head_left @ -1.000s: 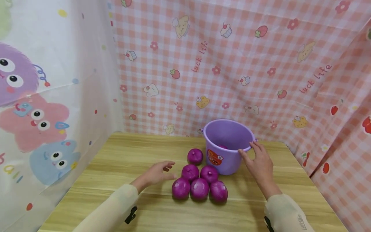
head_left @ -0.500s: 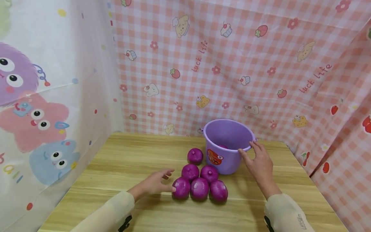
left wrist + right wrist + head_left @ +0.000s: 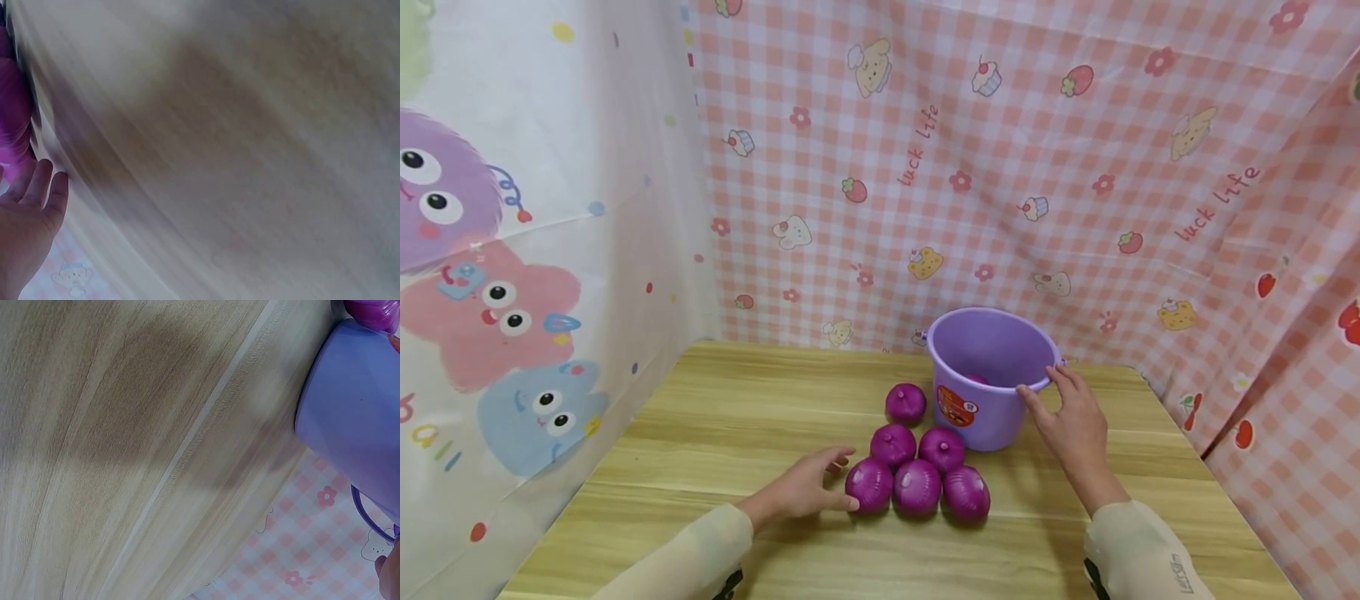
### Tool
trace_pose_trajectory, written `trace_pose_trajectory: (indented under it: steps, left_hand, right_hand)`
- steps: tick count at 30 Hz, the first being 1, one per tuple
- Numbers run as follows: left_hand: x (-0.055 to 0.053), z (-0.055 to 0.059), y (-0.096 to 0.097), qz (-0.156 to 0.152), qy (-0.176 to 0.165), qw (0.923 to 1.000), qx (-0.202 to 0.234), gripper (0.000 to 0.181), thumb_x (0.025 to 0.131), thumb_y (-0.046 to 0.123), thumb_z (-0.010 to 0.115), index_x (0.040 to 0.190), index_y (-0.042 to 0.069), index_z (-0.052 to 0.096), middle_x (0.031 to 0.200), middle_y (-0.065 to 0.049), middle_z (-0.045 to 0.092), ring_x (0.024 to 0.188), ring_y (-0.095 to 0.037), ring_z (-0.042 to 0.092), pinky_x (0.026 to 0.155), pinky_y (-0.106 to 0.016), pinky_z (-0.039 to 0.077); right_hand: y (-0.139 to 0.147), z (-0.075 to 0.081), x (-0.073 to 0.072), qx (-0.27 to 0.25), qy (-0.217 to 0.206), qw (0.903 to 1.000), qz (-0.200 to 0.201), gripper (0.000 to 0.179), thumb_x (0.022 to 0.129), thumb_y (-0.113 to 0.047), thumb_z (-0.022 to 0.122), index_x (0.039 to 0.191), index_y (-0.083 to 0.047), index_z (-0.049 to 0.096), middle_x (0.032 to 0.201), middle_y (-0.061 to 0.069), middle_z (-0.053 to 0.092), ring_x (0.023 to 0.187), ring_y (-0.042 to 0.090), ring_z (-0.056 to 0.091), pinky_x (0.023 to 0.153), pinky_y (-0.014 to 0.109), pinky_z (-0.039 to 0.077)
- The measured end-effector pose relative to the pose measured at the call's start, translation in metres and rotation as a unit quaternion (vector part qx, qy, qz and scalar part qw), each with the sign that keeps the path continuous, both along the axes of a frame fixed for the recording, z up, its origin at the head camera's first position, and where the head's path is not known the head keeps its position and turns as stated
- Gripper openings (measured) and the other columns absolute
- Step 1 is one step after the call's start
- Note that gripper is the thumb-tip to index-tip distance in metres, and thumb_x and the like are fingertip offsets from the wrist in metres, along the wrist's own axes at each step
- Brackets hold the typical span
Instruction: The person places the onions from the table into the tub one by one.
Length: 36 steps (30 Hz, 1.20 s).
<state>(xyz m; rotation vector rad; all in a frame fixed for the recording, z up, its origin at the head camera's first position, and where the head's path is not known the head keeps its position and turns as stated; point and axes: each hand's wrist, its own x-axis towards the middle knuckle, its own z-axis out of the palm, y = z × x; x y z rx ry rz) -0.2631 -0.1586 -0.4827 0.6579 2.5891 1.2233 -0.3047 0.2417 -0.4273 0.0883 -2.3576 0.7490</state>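
Observation:
Several purple onions lie on the table in front of a purple bucket point(image 3: 977, 417). My left hand point(image 3: 808, 487) is beside the front-left onion point(image 3: 871, 485), fingers spread and loosely bent, the thumb tip overlapping that onion's left side. In the left wrist view the left hand point(image 3: 31, 212) has its fingertips right by the purple onions point(image 3: 12, 119) at the edge. My right hand point(image 3: 1071, 425) pinches the bucket's rim on its near right side, thumb outside. Inside the bucket, a bit of another onion point(image 3: 977, 379) shows. Only a sliver of the right hand point(image 3: 390, 575) appears in the right wrist view.
The wooden table point(image 3: 737, 400) ends at a pink checked curtain point(image 3: 850, 250) behind the bucket. A white cartoon-print cloth point(image 3: 647, 208) hangs on the left. The bucket's handle point(image 3: 362, 506) hangs down its far side in the right wrist view.
My left hand has moved a little toward the viewer, from beside the second-row onion down to the front-left onion. The right hand has stayed on the bucket rim; the onions have not moved.

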Motion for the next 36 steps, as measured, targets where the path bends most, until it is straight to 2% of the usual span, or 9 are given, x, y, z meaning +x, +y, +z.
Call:
trace_pose_trajectory:
  steps: [13,21,27,36]
  left_hand:
    - [0.000,-0.009,0.007,-0.011,0.012,0.9998,0.007,0.087,0.078,0.032,0.086,0.145,-0.004,0.042,0.129,-0.016,0.057,0.122,-0.036,0.052,0.106,-0.057,0.038]
    - [0.001,-0.008,0.009,-0.019,0.013,0.9997,0.000,0.088,0.077,0.032,0.086,0.144,-0.004,0.042,0.129,-0.015,0.058,0.121,-0.034,0.053,0.108,-0.057,0.036]
    - [0.002,-0.008,0.012,-0.031,0.024,0.9992,0.007,0.086,0.078,0.030,0.085,0.143,-0.005,0.042,0.127,-0.013,0.059,0.117,-0.031,0.056,0.105,-0.055,0.040]
    - [0.002,-0.006,0.015,-0.025,0.009,0.9996,0.009,0.082,0.080,0.029,0.084,0.144,-0.003,0.043,0.125,-0.010,0.060,0.115,-0.029,0.056,0.101,-0.051,0.045]
  right_hand:
    - [0.002,-0.002,-0.002,0.007,-0.001,1.0000,0.000,0.063,0.090,-0.042,0.070,0.131,0.004,0.059,0.139,0.024,0.052,0.127,0.045,0.048,0.094,0.064,0.044]
    - [0.002,-0.001,-0.001,0.009,-0.001,1.0000,-0.001,0.064,0.091,-0.044,0.069,0.131,0.005,0.059,0.139,0.024,0.051,0.126,0.046,0.048,0.094,0.065,0.044]
    - [0.002,0.000,0.000,0.009,0.000,1.0000,-0.001,0.064,0.091,-0.044,0.069,0.131,0.005,0.059,0.139,0.024,0.052,0.126,0.046,0.048,0.094,0.064,0.044]
    - [0.001,0.001,0.000,0.012,-0.008,0.9999,-0.004,0.064,0.090,-0.044,0.070,0.132,0.004,0.059,0.140,0.024,0.051,0.126,0.045,0.048,0.094,0.064,0.044]
